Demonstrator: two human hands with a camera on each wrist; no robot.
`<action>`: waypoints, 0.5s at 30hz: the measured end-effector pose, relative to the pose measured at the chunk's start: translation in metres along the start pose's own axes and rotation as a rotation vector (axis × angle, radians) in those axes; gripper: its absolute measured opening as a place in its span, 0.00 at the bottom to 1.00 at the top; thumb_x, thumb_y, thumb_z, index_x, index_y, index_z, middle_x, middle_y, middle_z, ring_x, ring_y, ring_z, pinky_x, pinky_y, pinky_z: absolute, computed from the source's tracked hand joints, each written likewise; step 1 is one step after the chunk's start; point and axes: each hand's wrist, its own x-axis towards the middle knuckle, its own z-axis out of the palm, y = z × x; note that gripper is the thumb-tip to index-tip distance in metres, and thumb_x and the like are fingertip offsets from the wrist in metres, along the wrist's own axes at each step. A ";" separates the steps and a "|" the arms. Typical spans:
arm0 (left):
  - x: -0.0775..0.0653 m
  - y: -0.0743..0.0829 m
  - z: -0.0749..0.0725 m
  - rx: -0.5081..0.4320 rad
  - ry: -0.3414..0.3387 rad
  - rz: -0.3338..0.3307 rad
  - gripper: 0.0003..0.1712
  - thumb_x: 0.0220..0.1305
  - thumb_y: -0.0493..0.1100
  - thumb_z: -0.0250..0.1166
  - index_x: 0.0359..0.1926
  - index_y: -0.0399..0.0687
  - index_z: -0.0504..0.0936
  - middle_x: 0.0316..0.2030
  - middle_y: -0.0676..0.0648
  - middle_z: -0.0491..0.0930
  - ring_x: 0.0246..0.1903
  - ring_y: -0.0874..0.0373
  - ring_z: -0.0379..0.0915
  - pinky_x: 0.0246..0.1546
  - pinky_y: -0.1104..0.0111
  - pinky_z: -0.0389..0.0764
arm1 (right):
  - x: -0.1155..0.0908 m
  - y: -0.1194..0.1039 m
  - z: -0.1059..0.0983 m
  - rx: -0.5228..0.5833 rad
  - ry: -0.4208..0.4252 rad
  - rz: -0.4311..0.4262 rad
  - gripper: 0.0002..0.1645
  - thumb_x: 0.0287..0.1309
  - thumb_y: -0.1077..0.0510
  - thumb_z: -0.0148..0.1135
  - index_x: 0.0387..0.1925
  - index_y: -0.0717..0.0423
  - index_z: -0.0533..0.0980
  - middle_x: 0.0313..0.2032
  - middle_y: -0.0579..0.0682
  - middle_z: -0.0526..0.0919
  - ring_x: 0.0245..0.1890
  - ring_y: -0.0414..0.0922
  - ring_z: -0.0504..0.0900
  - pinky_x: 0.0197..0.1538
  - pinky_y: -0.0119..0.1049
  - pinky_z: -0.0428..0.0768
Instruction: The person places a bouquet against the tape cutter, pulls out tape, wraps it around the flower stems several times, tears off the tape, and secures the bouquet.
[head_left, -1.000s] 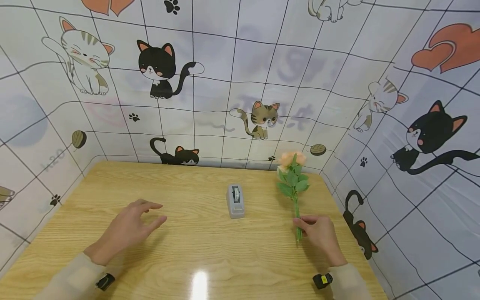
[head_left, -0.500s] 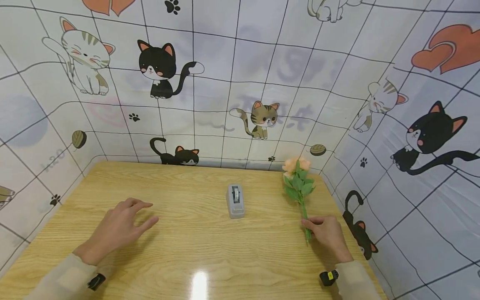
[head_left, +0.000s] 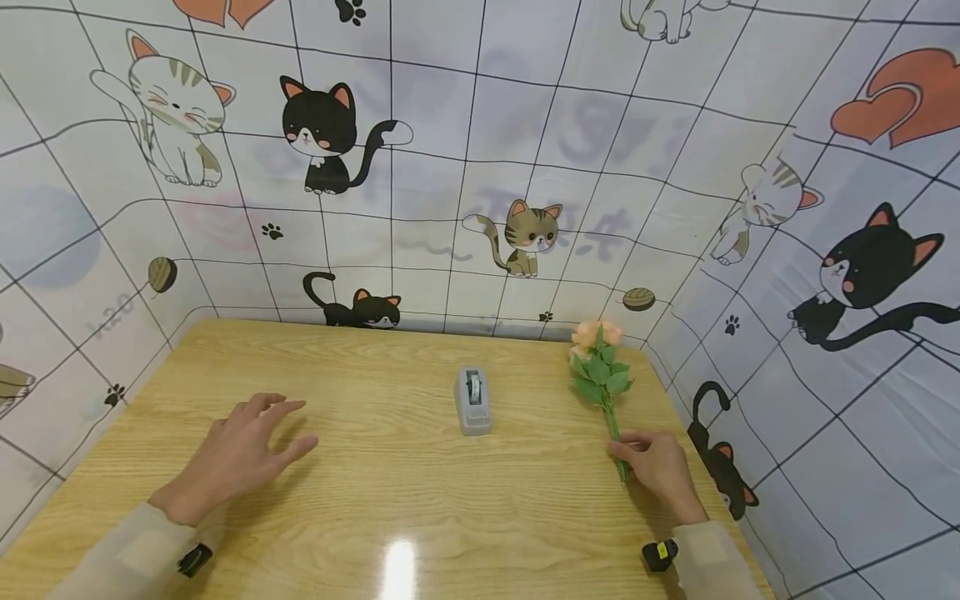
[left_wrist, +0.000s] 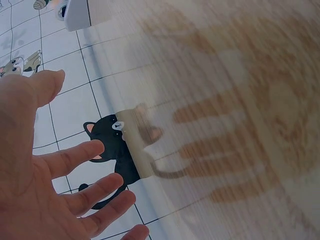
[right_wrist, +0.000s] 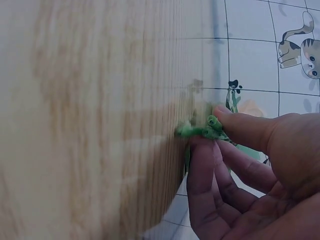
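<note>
On the right of the table, a small bunch of peach flowers point(head_left: 602, 375) with green leaves lies with its blooms toward the back wall. My right hand point(head_left: 660, 468) pinches the green stems near their cut ends between thumb and fingers. The right wrist view shows the stem ends point(right_wrist: 212, 127) at the fingertips, close to the wood. At the left, my left hand point(head_left: 236, 454) is held over the table, fingers spread and holding nothing. In the middle stands a grey tape dispenser point(head_left: 473, 402), apart from both hands; its edge point(left_wrist: 77, 14) shows in the left wrist view.
A glossy wooden table point(head_left: 390, 492) reaches back to a wall covering point(head_left: 420, 183) printed with cats and grid lines. The covering also runs along both sides. Bare wood lies between the left hand and the tape dispenser.
My right hand has shifted right with the flowers, and their blooms have come slightly nearer. The left hand has drawn a little to the left. The tape dispenser stays in place.
</note>
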 end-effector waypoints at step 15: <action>-0.002 0.000 0.001 0.024 -0.019 0.021 0.47 0.69 0.77 0.61 0.77 0.53 0.74 0.75 0.31 0.65 0.67 0.21 0.67 0.54 0.20 0.68 | -0.006 -0.004 -0.005 -0.089 0.137 -0.150 0.33 0.72 0.43 0.69 0.69 0.59 0.79 0.55 0.63 0.88 0.51 0.60 0.89 0.43 0.48 0.87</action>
